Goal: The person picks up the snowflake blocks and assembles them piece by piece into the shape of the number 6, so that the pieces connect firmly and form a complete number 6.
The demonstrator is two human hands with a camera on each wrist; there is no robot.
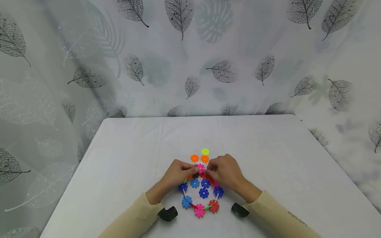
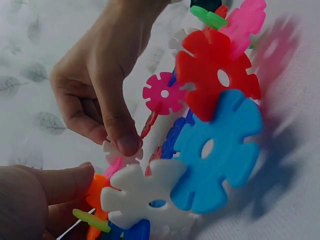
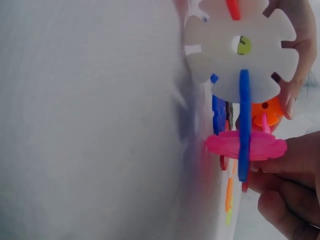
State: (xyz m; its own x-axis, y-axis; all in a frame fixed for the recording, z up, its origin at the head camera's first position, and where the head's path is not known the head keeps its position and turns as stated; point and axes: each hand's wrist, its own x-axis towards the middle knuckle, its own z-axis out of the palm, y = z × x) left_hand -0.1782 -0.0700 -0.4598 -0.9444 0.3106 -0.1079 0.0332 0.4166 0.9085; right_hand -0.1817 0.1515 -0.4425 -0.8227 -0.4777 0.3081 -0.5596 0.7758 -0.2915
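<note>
Notched plastic snowflake discs slot edge to edge into a ring that stands on the white table. My left hand (image 1: pixel 177 172) is at the ring's far side, its thumb and fingers pinching an orange snowflake disc (image 2: pixel 97 190). Opposite it, my right hand (image 1: pixel 227 172) pinches a whitish snowflake disc (image 2: pixel 122 152) between thumb and fingers. Between the hands a pink snowflake disc (image 1: pixel 200 168) faces up. The ring's near side shows a light blue disc (image 1: pixel 187 202), a pink disc (image 1: pixel 199 210) and a red disc (image 1: pixel 213 206), with small discs set crosswise between them.
Loose discs lie flat inside the ring, among them a dark blue one (image 1: pixel 203 193) and a light blue one (image 1: pixel 194 183). Beyond the hands lie two orange discs (image 1: pixel 194 158) and a yellow one (image 1: pixel 205 151). A leaf-patterned curtain (image 1: pixel 160 72) hangs behind the table (image 1: pixel 134 138).
</note>
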